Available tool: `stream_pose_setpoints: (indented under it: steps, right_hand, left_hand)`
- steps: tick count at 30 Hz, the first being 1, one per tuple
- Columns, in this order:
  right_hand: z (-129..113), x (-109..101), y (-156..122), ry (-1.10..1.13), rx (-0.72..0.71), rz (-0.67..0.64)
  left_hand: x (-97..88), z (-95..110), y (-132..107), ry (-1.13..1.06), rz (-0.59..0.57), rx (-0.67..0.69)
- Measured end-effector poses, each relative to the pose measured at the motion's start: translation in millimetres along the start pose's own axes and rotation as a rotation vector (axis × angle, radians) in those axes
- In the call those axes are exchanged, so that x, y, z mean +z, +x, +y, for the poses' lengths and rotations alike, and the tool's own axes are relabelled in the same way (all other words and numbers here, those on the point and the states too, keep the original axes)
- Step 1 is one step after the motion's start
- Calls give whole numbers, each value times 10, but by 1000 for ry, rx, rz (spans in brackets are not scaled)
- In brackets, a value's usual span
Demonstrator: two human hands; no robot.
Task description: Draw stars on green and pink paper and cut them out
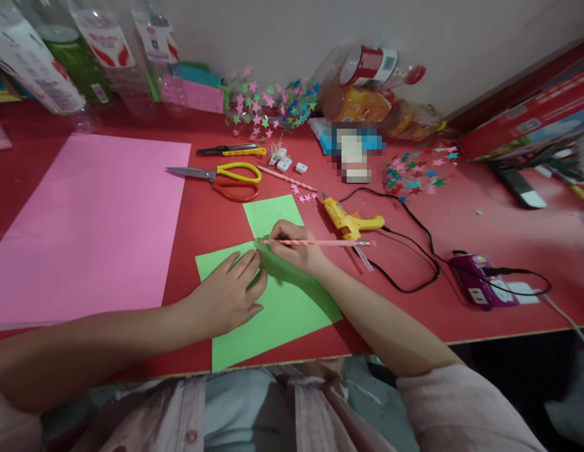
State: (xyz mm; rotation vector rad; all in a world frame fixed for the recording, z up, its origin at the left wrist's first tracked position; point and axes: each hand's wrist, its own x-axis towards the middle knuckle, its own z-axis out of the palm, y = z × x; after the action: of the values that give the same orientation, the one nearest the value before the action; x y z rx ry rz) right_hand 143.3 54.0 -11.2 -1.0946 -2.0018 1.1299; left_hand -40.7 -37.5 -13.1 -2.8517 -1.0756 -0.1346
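Note:
Green paper (292, 314) lies at the table's front edge, and a smaller green piece (273, 213) extends at its far side; I cannot tell whether the two are joined. My left hand (238, 289) rests flat on the green paper, fingers spread and holding nothing. A pink pencil (320, 242) with an eraser end is gripped in my right hand (292, 245), its tip down at the paper near my left fingertips. Just right of that hand lies a yellow glue gun (351, 216) with a clear glue stick (364, 258) at its side.
Pink sheets (98, 226) cover the left side. Scissors (216, 176), a utility knife (230, 150) and another pencil (287, 178) lie beyond the green paper. Bottles (108, 50) line the wall. A black cable (424, 232) runs to a purple power socket (483, 282) at right.

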Motion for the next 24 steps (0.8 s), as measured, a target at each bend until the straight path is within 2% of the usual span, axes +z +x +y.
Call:
stream_pose_setpoints:
  steps: [5, 24]
  right_hand:
    - [-24, 4, -4, -14, -3, -5]
    - [34, 15, -13, -47, -5, 111]
  left_hand:
    - [5, -4, -4, -16, -7, -1]
    - [1, -4, 1, -2, -21, -5]
